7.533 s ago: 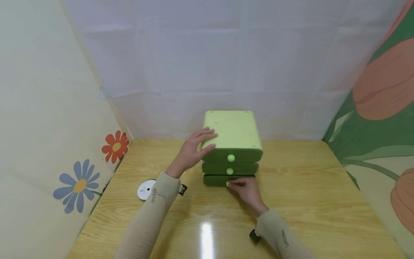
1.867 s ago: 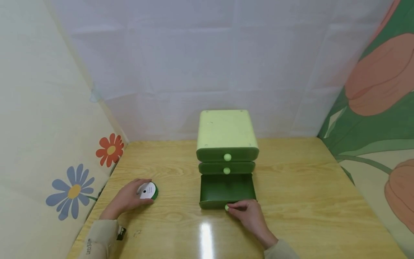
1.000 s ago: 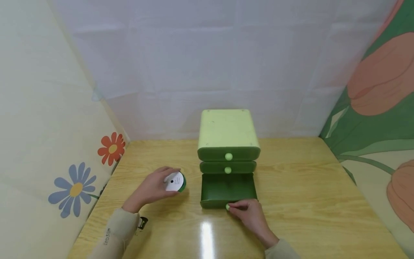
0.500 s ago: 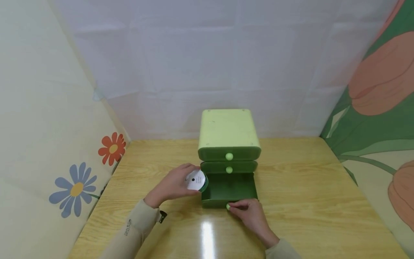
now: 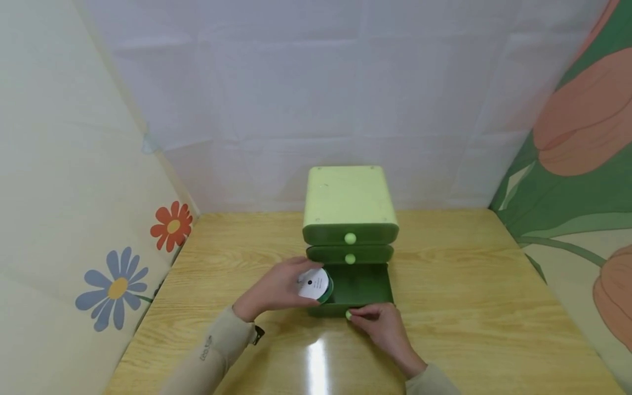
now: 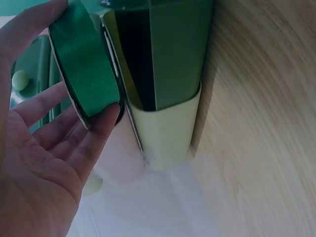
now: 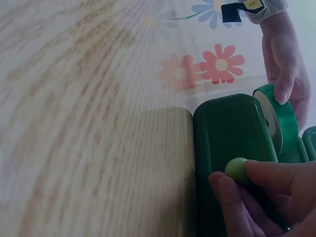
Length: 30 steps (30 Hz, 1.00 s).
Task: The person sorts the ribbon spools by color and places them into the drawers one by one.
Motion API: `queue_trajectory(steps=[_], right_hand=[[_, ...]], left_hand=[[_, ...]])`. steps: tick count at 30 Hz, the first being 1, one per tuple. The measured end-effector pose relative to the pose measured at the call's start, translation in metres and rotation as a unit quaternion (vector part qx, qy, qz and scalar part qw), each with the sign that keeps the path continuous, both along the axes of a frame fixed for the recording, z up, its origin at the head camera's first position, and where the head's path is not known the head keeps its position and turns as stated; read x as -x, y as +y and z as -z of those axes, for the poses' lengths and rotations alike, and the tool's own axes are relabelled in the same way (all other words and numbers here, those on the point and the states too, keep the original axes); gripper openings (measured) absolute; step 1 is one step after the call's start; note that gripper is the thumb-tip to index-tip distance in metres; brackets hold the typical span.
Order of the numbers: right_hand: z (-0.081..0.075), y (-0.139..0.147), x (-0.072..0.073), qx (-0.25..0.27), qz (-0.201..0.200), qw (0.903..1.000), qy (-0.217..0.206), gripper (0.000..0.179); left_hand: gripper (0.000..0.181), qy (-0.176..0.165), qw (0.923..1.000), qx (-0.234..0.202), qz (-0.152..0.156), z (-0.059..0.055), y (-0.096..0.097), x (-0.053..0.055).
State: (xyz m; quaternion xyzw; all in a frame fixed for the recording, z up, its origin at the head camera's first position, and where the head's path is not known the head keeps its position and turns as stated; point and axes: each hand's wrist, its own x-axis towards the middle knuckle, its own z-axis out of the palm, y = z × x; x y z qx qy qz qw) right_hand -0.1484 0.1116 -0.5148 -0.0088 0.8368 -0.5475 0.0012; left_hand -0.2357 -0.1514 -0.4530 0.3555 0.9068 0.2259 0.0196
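My left hand (image 5: 278,288) grips a spool of green ribbon (image 5: 316,286) by its edges, thumb on one side and fingers on the other. Its white paper face with a small dark centre hole points up in the head view; the left wrist view shows the shiny ribbon band (image 6: 86,59). The spool is over the left part of the pulled-out bottom drawer (image 5: 362,285), at its side wall. My right hand (image 5: 387,332) pinches that drawer's round light-green knob (image 7: 237,170) between thumb and fingers. Above the drawer rises the light-green cabinet (image 5: 349,195).
Two closed dark-green drawers, the top drawer (image 5: 326,235) and the middle drawer (image 5: 323,254), sit over the pulled-out one. The wood table (image 5: 454,307) carries the cabinet near a white cloth backdrop (image 5: 276,99). Flower-printed panels (image 5: 118,288) stand at both sides.
Earlier my left hand lay on the cabinet and the bottom drawer was in; my right hand drew it out. My left hand has since picked up the spool and carried it right, over the drawer.
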Motion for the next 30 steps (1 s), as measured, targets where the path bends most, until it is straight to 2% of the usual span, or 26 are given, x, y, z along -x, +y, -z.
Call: queue_trajectory(steps=[6, 13, 23, 30], right_hand=[[0.000, -0.001, 0.000, -0.007, 0.001, 1.0000, -0.002, 0.008], [0.000, -0.001, 0.000, -0.013, 0.005, 0.9999, -0.003, 0.008], [0.000, -0.001, 0.000, -0.019, 0.004, 0.9998, -0.005, 0.007], [0.000, -0.001, 0.001, -0.022, 0.002, 0.9997, -0.001, 0.007]], left_hand=[[0.082, 0.012, 0.9996, 0.020, 0.016, 0.003, 0.015, -0.001], [0.086, 0.017, 0.9991, 0.025, 0.029, 0.009, 0.026, 0.004], [0.072, 0.090, 0.9922, 0.018, 0.085, 0.013, 0.033, 0.001], [0.062, 0.108, 0.9895, 0.017, 0.094, 0.009, 0.034, -0.001]])
